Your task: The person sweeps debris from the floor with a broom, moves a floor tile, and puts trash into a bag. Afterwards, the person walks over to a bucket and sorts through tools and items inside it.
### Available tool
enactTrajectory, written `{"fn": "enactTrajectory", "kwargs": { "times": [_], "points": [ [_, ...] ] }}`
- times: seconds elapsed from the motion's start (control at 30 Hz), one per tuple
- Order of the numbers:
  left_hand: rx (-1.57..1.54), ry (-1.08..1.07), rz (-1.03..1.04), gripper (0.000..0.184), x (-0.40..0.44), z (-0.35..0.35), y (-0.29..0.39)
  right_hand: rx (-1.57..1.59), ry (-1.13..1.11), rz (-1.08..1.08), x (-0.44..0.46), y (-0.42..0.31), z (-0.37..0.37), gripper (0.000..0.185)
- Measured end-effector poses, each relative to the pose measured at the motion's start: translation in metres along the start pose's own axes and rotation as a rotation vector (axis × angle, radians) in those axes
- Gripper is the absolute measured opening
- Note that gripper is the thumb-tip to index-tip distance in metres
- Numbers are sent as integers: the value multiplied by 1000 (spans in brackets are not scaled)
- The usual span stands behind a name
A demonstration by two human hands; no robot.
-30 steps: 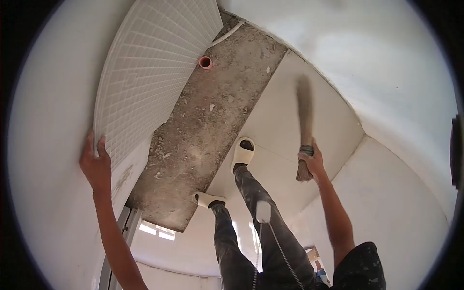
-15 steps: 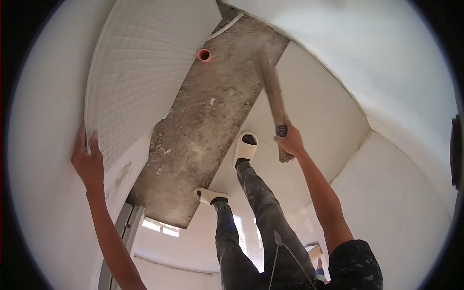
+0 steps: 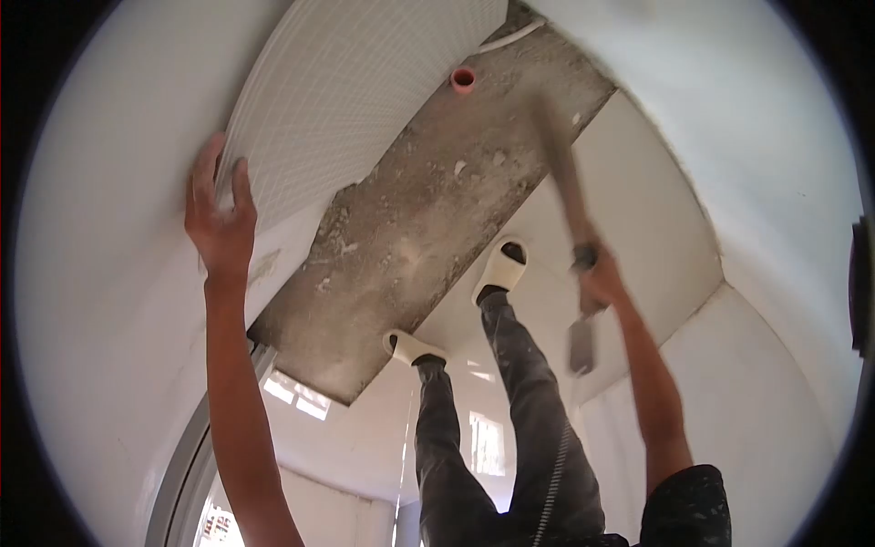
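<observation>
A large white tile leans along the wall on the left, its grid-patterned face towards the bare floor strip. My left hand is at its near edge, with the thumb on the patterned side and the fingers on the other side. My right hand is closed around a long brown stick-like tool, with a dark band beside the grip. The tool's far end is smeared by motion, so its kind is unclear. It slants over the edge of the bare floor strip.
A rough grey floor strip runs diagonally, with an orange pipe opening and a white pipe at its far end. Smooth pale tiles border it on the right. My feet, in cream slippers, stand at that border. A door frame is at lower left.
The whole view has shifted, with the floor strip and tile now further right. My left hand sits higher along the tile's edge in view. The tool in my right hand has swung and is blurred.
</observation>
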State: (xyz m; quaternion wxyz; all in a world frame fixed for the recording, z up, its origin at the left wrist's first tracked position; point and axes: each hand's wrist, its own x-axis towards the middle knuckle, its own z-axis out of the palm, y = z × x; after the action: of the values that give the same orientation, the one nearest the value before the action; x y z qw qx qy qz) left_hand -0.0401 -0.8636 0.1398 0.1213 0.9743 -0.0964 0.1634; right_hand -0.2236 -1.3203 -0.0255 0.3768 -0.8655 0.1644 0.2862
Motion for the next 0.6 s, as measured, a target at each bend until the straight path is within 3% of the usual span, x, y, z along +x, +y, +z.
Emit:
{"fn": "enactTrajectory", "kwargs": {
  "times": [0.03, 0.13, 0.2, 0.23, 0.27, 0.3, 0.37, 0.47, 0.53, 0.6],
  "points": [
    [-24, 30, 100, 35, -3, 1, -3, 42, 48, 98, 21, -7, -12, 65],
    [-15, 92, 214, 37, -13, 4, -5, -30, -22, 130, 110, -40, -20, 57],
    [6, 68, 229, 38, -16, -1, -5, -99, -61, -36, 113, -56, 35, 59],
    [23, 53, 226, 39, -18, -3, -4, -239, -88, 3, 105, -38, 82, 54],
    [33, 44, 223, 40, -21, -7, -3, -407, -278, 71, 82, -37, 122, 54],
    [2, 27, 213, 44, -23, -10, -4, -468, -290, 0, 49, -28, 160, 65],
    [-18, -7, 176, 45, -26, -23, -1, -349, -497, 8, -30, -66, 170, 83],
    [-23, -74, 168, 48, -33, -39, -6, -220, -494, -61, -86, -76, 146, 86],
    [-7, -101, 188, 48, -39, -47, -10, 48, -345, 274, -108, -79, 118, 82],
    [74, -127, 225, 48, -47, -54, -14, 201, -267, 19, -109, -31, 108, 69]
  ]
}}
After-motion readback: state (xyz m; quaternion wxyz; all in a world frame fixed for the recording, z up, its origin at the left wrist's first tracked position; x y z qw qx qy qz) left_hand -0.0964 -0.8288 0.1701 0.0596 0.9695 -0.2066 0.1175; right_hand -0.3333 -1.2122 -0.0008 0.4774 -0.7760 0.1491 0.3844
